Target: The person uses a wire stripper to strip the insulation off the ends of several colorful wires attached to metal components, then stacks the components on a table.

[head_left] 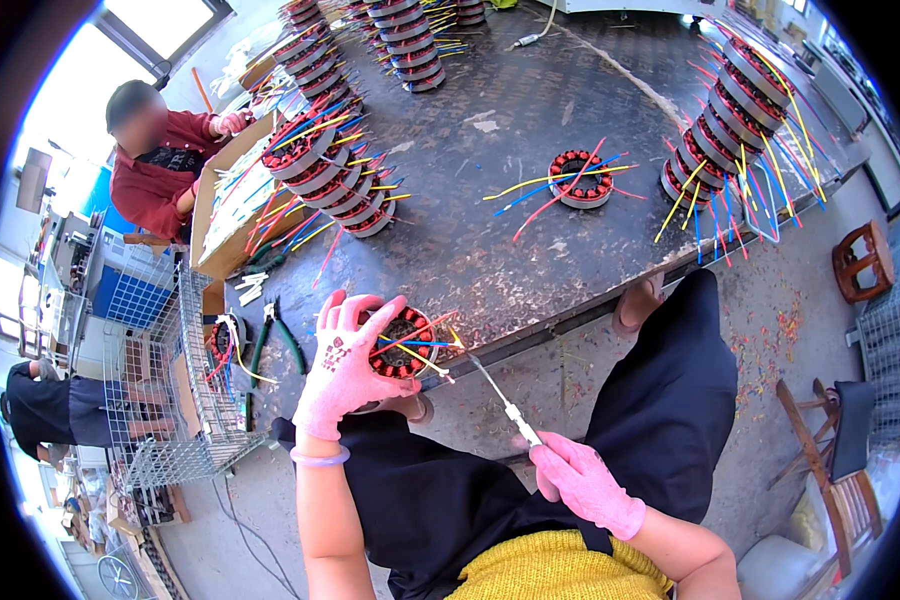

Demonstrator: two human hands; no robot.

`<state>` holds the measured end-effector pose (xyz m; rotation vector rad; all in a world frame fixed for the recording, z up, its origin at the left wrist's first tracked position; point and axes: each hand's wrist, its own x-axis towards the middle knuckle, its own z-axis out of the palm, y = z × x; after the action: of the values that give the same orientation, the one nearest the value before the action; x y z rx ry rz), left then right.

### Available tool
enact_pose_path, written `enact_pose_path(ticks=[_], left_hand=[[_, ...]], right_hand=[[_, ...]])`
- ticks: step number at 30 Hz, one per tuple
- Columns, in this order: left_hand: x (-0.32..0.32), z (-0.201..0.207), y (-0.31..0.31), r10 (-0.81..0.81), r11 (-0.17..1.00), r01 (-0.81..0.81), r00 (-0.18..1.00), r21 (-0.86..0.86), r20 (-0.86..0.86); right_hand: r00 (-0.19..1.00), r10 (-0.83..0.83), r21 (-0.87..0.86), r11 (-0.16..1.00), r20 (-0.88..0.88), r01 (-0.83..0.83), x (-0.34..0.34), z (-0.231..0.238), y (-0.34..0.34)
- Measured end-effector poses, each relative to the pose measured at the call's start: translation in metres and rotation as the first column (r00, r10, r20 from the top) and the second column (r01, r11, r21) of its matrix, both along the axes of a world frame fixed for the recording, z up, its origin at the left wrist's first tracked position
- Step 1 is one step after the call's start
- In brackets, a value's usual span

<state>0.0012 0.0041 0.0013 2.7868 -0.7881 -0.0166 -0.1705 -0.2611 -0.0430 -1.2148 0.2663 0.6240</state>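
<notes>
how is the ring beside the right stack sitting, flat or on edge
Lying flat: the ring shows its round face and open middle upward.

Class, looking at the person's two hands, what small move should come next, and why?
Probably ease the white-handled tool onto the loose wires: the right hand grips it, tip near their ends, while the left hand holds the red-wound ring.

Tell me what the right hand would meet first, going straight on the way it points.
Led by its white-handled tool, the right hand would probably meet the coloured wire ends of the wound ring in the left hand first; depth is unclear, so the tip may already touch them.
</notes>
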Motion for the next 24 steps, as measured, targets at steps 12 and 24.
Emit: enact_pose_path(ticks=[12,24], left_hand=[[0.0015,-0.002,-0.0002,-0.025,0.999,0.025,0.999,-0.028,-0.022],[0.0028,-0.0032,0.0022,-0.044,0.998,0.043,0.998,-0.051,-0.032]], right_hand=[[1.0,-0.005,-0.009,1.0,0.003,0.005,0.0032,0.0053,0.0016],[0.999,0.037,-0.024,0.999,0.011,-0.037,0.0057,0.0076,0.0016]])
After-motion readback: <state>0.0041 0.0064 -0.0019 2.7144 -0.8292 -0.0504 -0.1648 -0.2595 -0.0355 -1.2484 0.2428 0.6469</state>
